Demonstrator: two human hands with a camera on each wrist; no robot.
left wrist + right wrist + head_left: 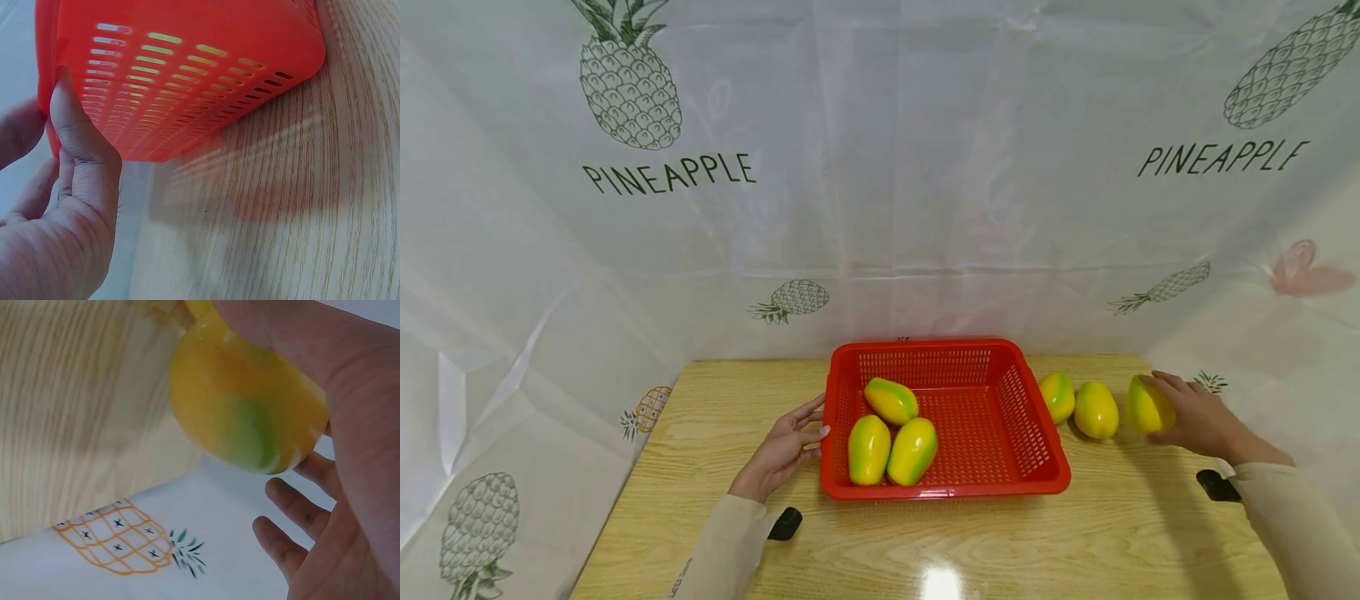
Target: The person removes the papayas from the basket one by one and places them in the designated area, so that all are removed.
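Holding a yellow-green fruit (1146,406) near the desk's far right corner, a person's right hand (1206,417) has thumb and fingers around it; the pictures do not settle whether the fruit touches the desk (647,517). The left hand (781,454) pinches the left rim of a red plastic basket (951,492), its fingertips on either side of the lip. The basket stands by the middle of the desk's far edge. Inside, toward its left end, lie three similar fruits: one rear fruit (891,401) behind a front pair (869,450) lying side by side. Two loose fruits (1096,411) rest on the desk between the basket and the right hand. Beyond the far edge hangs a white sheet (925,208) printed with pineapples.
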